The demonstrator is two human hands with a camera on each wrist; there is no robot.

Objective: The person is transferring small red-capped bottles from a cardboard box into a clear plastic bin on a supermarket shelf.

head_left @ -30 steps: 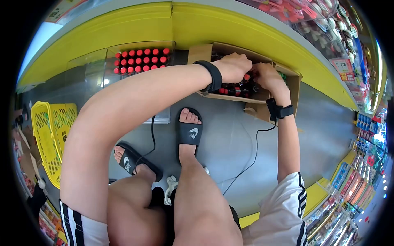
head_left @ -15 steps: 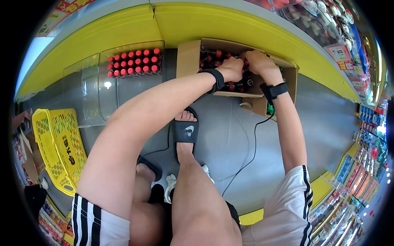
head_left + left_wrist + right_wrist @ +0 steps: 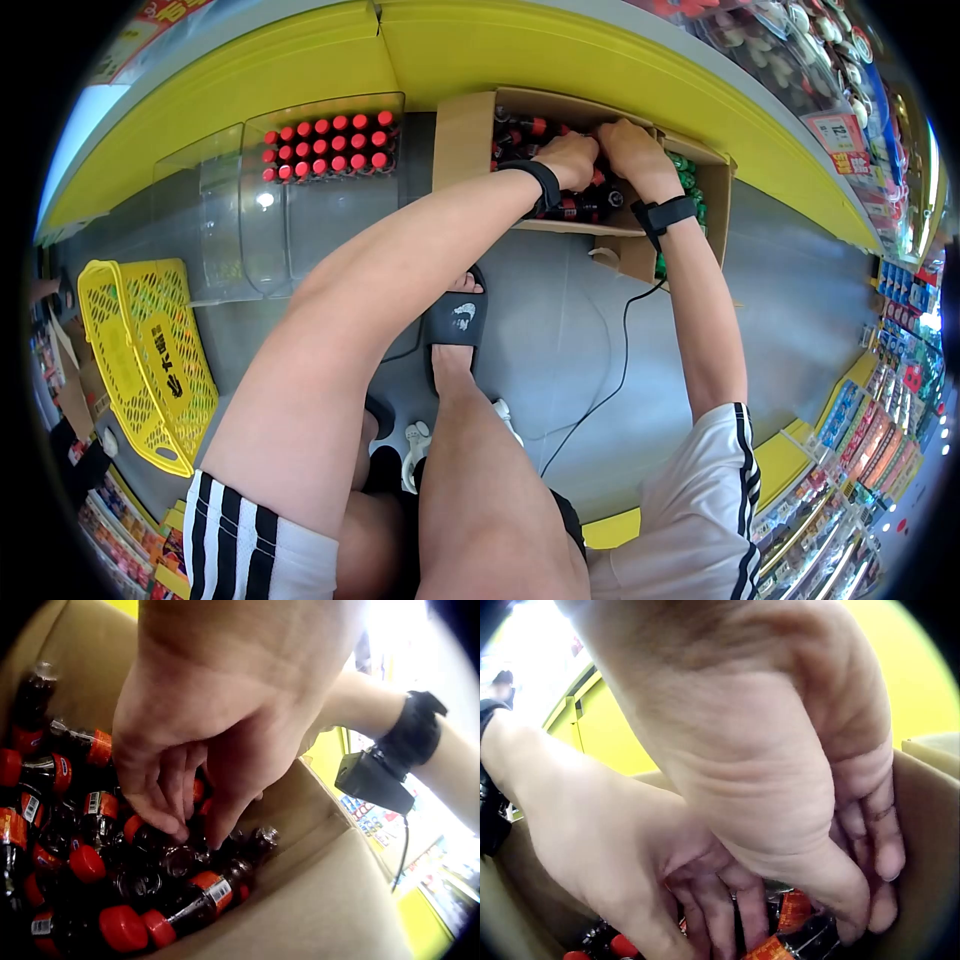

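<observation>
Both hands reach into an open cardboard box (image 3: 465, 150) of dark bottles with red caps. My left hand (image 3: 568, 162) points down among the bottles (image 3: 101, 817), its thumb and fingers apart with their tips at the bottles in the left wrist view. Close beside it, my right hand (image 3: 632, 155) is bent near the box's inner wall. In the right wrist view, the right thumb (image 3: 847, 900) and fingers pinch a dark bottle (image 3: 817, 937) with an orange label; its far side is hidden.
A clear bin (image 3: 265, 235) holds upright red-capped bottles (image 3: 340, 145) in rows. Green bottles (image 3: 690, 180) fill the compartment at right. A yellow basket (image 3: 165, 375) stands at left, a yellow shelf base (image 3: 560, 60) behind. Cables and sandaled feet are on the floor.
The hands have drawn close together over the bottles, the left lower than a second ago and the right further left. The head view has shifted slightly, showing more of the box's bottles.
</observation>
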